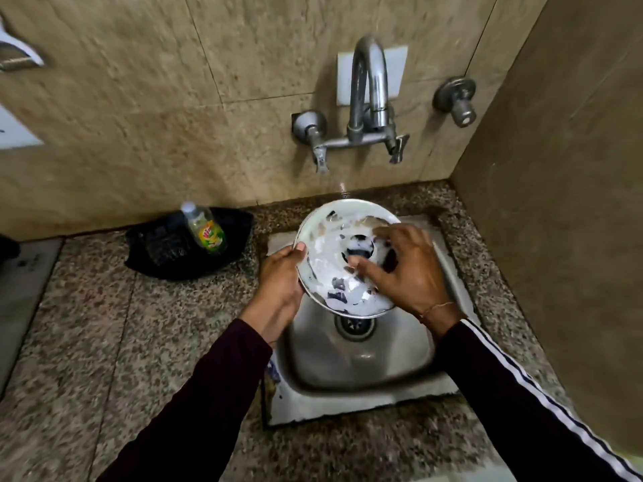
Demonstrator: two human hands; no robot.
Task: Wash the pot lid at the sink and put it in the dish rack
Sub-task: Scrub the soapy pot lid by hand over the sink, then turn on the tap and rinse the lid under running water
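Note:
A round steel pot lid (327, 248), smeared with white soap foam, is held tilted above the steel sink (362, 360). My left hand (282, 283) grips the lid's left rim. My right hand (407, 269) lies on the lid's soapy face near its dark centre knob, fingers curled and spread over the foam; whether it holds a scrubber is hidden. No water stream shows under the tap (368, 88). No dish rack is in view.
A black tray (236, 220) with a dish soap bottle (205, 231) and a dark scrubber (163, 243) sits on the granite counter (104, 325) left of the sink. Tiled walls close in behind and on the right. A second valve (455, 100) sticks out right of the tap.

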